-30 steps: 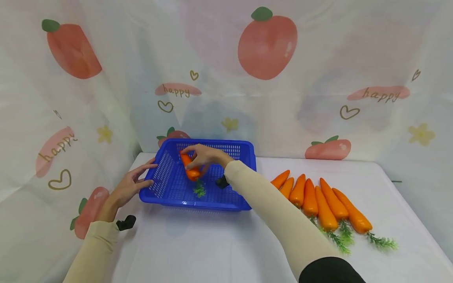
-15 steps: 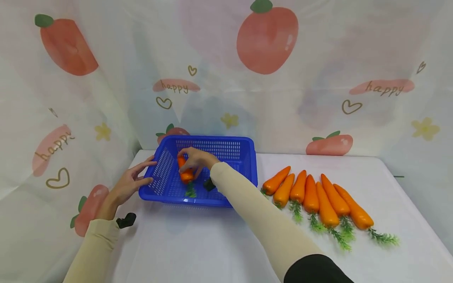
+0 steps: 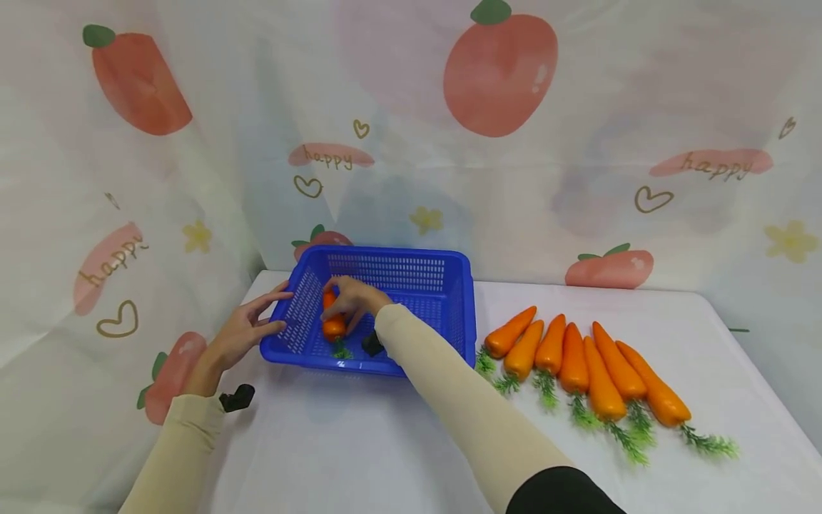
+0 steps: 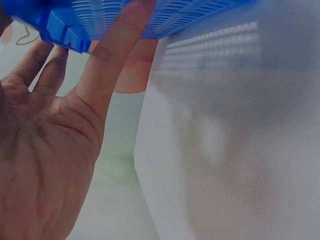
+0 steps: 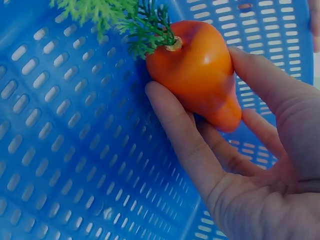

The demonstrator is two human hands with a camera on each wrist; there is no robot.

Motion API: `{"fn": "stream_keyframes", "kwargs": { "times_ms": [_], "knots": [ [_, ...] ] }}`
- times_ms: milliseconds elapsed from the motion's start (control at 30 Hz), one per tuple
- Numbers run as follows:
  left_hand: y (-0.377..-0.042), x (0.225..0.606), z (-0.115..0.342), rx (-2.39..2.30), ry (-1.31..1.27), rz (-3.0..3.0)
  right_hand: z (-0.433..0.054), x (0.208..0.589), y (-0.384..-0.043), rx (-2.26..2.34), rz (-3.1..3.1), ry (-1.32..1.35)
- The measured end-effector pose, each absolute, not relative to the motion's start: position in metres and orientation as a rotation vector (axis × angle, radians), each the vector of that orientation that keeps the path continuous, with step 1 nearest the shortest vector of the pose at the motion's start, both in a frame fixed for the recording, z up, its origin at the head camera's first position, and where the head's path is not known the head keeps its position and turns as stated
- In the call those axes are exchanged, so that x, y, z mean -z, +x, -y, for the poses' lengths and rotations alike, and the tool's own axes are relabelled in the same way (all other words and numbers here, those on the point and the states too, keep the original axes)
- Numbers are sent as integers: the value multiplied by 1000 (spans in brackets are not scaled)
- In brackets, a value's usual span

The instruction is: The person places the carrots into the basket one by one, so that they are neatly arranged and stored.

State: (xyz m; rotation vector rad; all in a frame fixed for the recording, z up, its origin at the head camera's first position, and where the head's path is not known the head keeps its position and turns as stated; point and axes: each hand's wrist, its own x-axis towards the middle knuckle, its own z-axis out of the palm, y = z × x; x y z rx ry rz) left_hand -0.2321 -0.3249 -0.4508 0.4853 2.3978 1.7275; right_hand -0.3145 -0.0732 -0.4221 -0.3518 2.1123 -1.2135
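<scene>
An orange carrot (image 3: pixel 333 328) with a green leafy top lies inside the left part of a blue perforated plastic basket (image 3: pixel 449 275). My right hand (image 3: pixel 352 300) reaches into the basket and grips the carrot, thumb on one side and fingers on the other. The right wrist view shows the carrot (image 5: pixel 195 65) close up, with its leaves toward the upper left. My left hand (image 3: pixel 239 334) touches the basket's left rim with extended fingers and thumb. In the left wrist view, the thumb (image 4: pixel 112 60) lies straight against the outside of the basket (image 4: pixel 185 15).
Several more orange carrots (image 3: pixel 574 364) lie side by side on the white table (image 3: pixel 334 450), right of the basket, leafy ends toward the near side. A fruit-patterned curtain (image 3: pixel 398 86) hangs behind the table and along its left.
My right hand has shifted the carrot a little left, toward the basket's left wall, still gripping it. My left hand stays at the rim. The head view has moved slightly.
</scene>
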Motion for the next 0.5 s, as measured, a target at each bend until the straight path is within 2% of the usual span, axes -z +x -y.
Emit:
{"fn": "stream_keyframes", "kwargs": {
  "times_ms": [500],
  "knots": [
    [-233,451,324,-1740,443,-2376,78,427,-315,1195,-2162,-339]
  ]
}}
